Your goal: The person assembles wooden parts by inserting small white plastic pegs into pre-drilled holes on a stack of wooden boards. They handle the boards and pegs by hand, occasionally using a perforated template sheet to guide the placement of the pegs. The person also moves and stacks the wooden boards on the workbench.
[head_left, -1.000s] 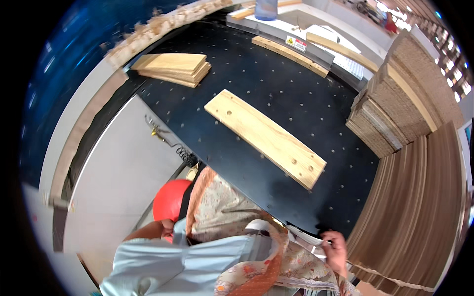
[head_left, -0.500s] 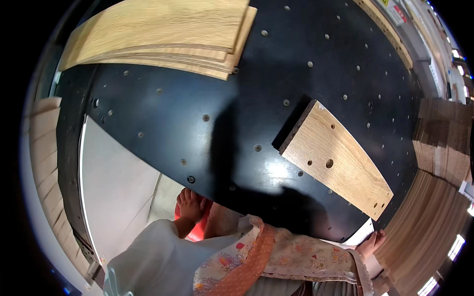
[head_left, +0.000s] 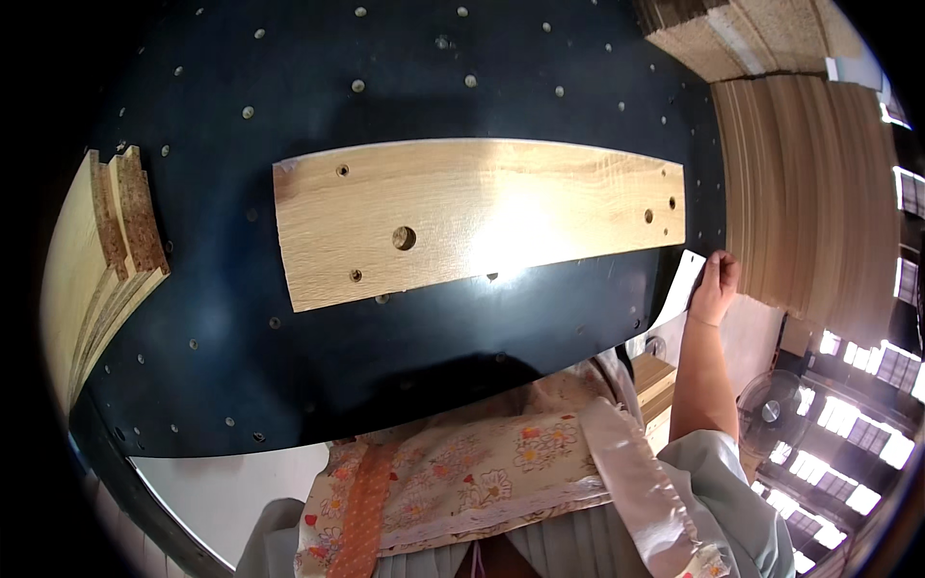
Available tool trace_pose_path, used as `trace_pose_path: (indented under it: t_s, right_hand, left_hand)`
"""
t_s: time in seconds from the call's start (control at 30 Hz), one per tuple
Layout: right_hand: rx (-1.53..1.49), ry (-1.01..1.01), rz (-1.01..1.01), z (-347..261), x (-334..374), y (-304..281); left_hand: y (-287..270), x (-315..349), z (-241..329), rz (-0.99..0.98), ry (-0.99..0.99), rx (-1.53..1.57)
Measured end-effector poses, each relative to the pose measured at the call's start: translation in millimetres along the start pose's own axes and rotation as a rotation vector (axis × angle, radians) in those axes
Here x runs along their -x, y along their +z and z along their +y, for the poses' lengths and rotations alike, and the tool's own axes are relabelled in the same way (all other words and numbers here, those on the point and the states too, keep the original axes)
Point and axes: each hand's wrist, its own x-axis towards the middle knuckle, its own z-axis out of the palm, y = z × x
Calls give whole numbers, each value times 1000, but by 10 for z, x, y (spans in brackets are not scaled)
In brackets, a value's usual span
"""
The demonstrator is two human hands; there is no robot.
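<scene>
My right hand [head_left: 715, 286] is closed, fingers curled at the upper edge of a thin white sheet [head_left: 680, 285] by the table's right front corner. Whether that sheet is paper or a stiffer strip, I cannot tell. Just beyond it lies a wood-grain board [head_left: 462, 210] with one gently curved long edge. Several drilled holes show near the board's two ends, and glare covers its middle. Neither hand touches the board. My left hand is out of view.
A black table [head_left: 414, 347] dotted with metal studs bears the board. Stacked wood-grain panels [head_left: 82, 279] sit at its left. Tall piles of brown boards [head_left: 809, 193] stand along the right side, with a fan [head_left: 771, 411] lower down.
The view has swung to the right, so the board now appears level and nearer the middle. My left hand has gone out of view. My right hand stays by the white sheet.
</scene>
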Motion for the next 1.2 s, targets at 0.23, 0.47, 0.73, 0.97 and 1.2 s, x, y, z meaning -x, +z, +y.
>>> trace_pose_path:
  t_s: [0.23,0.47,0.73,0.97,1.2]
  right_hand:
    - [187,104,-49,-47,64,-139]
    - [583,-237,-170,-295,23,-1]
    - [596,-249,-248,-450,-45,-1]
    - [654,-229,-277,-433,-54,7]
    - [760,-246,-323,-391,-9,16]
  left_hand:
    - [-100,-81,30,3,-50,54]
    - [-225,-123,235,15,-141,82]
    - [-460,-308,494,-9,-210,91]
    - [-796,-473,603,-40,-249,90]
    - [-928,-671,562,-71,-263,126]
